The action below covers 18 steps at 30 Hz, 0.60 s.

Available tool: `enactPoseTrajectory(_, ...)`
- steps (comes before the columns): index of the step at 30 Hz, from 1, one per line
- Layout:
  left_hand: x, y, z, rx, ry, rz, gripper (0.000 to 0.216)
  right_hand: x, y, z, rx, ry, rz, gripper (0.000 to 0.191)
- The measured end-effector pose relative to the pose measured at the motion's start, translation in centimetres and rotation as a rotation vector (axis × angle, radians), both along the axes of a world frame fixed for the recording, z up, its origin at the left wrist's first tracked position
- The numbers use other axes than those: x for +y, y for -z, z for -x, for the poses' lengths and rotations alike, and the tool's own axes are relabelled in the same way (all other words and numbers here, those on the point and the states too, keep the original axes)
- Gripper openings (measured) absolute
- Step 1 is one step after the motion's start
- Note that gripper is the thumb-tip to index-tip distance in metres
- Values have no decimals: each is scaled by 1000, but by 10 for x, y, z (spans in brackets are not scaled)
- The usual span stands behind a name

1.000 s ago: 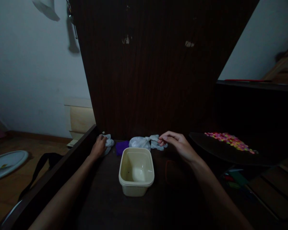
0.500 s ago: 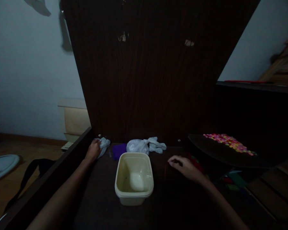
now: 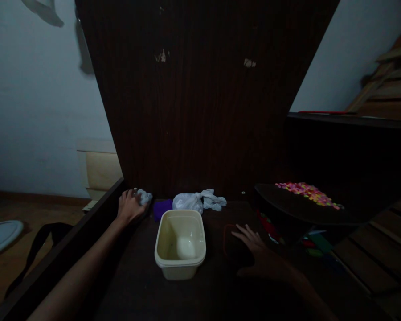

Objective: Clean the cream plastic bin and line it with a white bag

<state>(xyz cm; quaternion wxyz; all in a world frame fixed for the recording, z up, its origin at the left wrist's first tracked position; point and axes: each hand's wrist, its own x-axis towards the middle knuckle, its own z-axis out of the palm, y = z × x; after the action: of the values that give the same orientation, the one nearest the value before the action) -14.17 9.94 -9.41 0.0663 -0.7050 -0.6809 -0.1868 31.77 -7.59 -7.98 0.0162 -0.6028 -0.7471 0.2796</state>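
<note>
My left hand [image 3: 130, 207] rests at the back left corner of the dark wooden surface, fingers apart, against a crumpled pale plastic bag [image 3: 144, 196]. My right hand [image 3: 255, 249] is spread open, holding nothing, over a dark, red-rimmed flat thing [image 3: 225, 240] too dim to make out. Between my hands stands a cream plastic tub [image 3: 180, 269], with nothing large inside. Behind it are a purple bundle [image 3: 162, 208] and a knotted whitish plastic bag [image 3: 187, 202].
A tall dark wooden panel [image 3: 194, 111] rises behind. A raised side edge [image 3: 70, 247] runs along the left. On the right, a dark curved shelf [image 3: 270, 198] holds pink and yellow small pieces [image 3: 307, 191]. Colourful items [image 3: 316, 243] lie beneath it.
My left hand has loosened from the crumpled bag, its fingers spreading beside it. My right hand has opened and moved nearer to me over the red-rimmed thing. The view has shifted slightly.
</note>
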Motion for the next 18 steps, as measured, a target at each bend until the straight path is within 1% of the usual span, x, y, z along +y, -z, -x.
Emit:
enactPoseTrajectory(4,-11,-6,-2,-5,24,-62,54,6,19,-11,-5,-2,-50,112)
enactPoseTrajectory(8,-21,-6,0,10,121,-112,41,17,28,-17,50,1,-85,108)
enactPoseTrajectory(11,-26,0,1,42,207,-71,34,25,29,-18,65,21,-96,104)
enactPoseTrajectory(13,-27,6,1,56,239,-29,30,30,30,-19,67,35,-113,100)
enactPoseTrajectory(18,-23,17,4,57,220,35,30,43,35,-23,77,48,-185,87)
